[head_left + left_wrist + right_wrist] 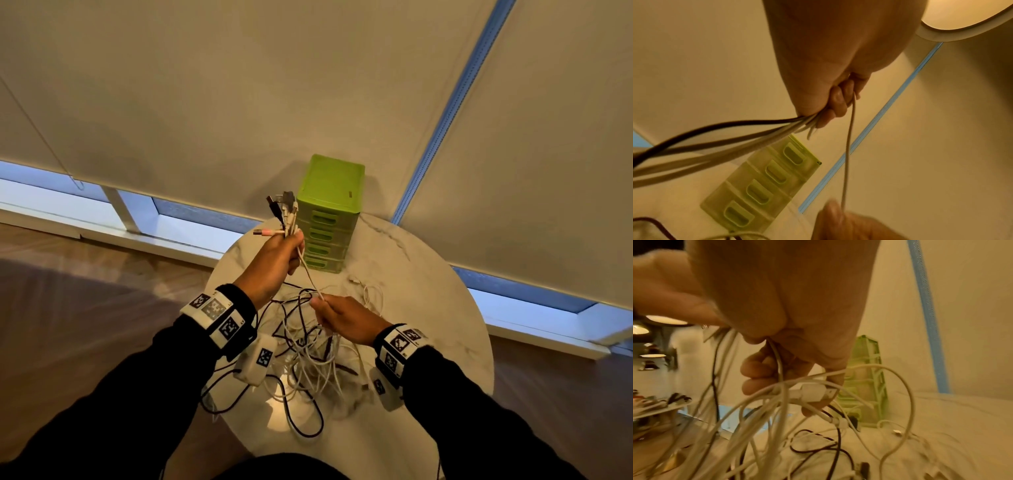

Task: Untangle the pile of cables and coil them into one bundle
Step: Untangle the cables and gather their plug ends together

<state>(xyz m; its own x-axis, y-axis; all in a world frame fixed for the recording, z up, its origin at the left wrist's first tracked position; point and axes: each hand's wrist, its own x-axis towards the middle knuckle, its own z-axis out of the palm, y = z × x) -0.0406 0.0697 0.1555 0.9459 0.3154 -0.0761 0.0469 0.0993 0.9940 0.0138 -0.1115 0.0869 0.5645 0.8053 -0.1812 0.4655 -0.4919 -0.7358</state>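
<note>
A tangle of white and black cables (308, 356) lies on the round white table (428, 308). My left hand (277, 257) is raised above it and grips a bunch of cable ends, their plugs (282, 209) sticking up out of the fist. One white cable (308, 274) runs taut from that fist down to my right hand (337, 313), which pinches it just above the pile. In the left wrist view the gripped cables (756, 133) fan out below the fist. In the right wrist view my fingers (760, 369) curl round the white cable (780, 365) amid loops.
A green plastic drawer tower (327, 212) stands at the table's far edge, close behind my left hand. A loose white cable end (366, 287) lies to the right of the pile. Roller blinds and low windows are behind; wooden floor surrounds the table.
</note>
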